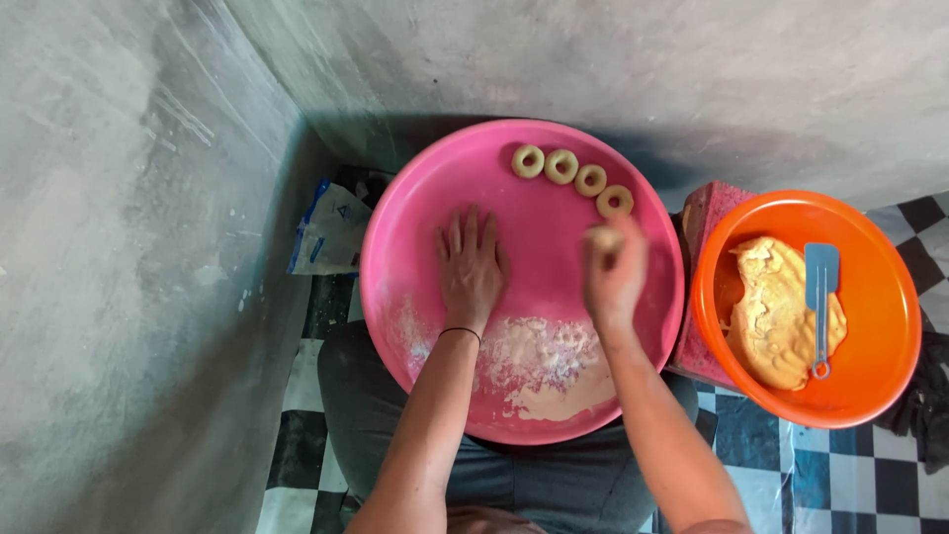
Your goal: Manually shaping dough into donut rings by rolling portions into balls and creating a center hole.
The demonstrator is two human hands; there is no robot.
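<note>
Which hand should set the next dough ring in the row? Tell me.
Probably the right hand: it already holds a dough piece just below the last dough ring. The left hand lies flat on the pink tray, farther from the row.

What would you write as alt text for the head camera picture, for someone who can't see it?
A person's right hand holds a dough piece over a pink tray beside four dough rings; the left hand lies flat on it. An orange bowl holds dough.
</note>
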